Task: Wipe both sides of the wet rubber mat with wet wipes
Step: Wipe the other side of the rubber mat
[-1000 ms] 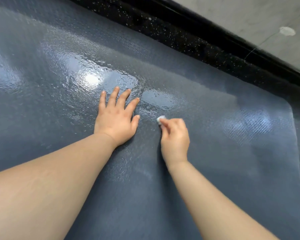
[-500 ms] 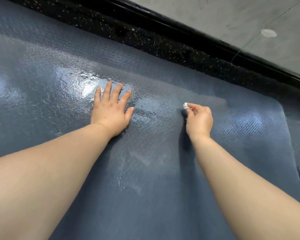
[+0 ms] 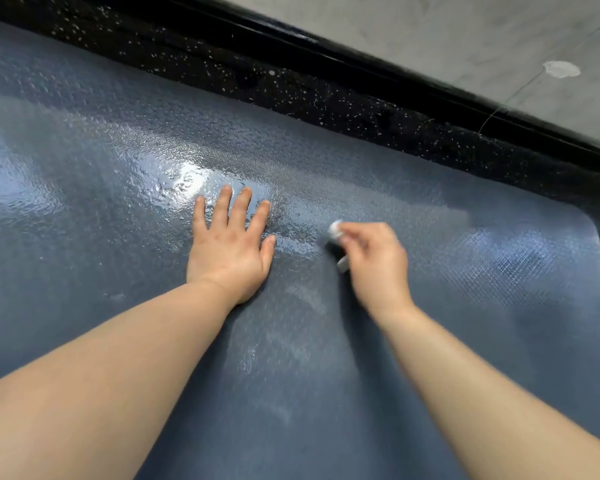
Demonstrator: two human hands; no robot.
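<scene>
A large blue-grey rubber mat lies flat and fills most of the head view; its surface glistens with water around the middle. My left hand presses flat on the mat, fingers straight and spread. Just to its right, my right hand grips a small bunched white wet wipe against the mat. Only bits of the wipe show past my fingers, and the hand is motion-blurred.
Beyond the mat's far edge runs a black speckled floor strip, then a black skirting under a grey wall. The mat's rounded corner is at the right.
My right hand swept the wipe out to the right and has come back left toward my left hand. My left hand stays pressed in the same spot on the mat.
</scene>
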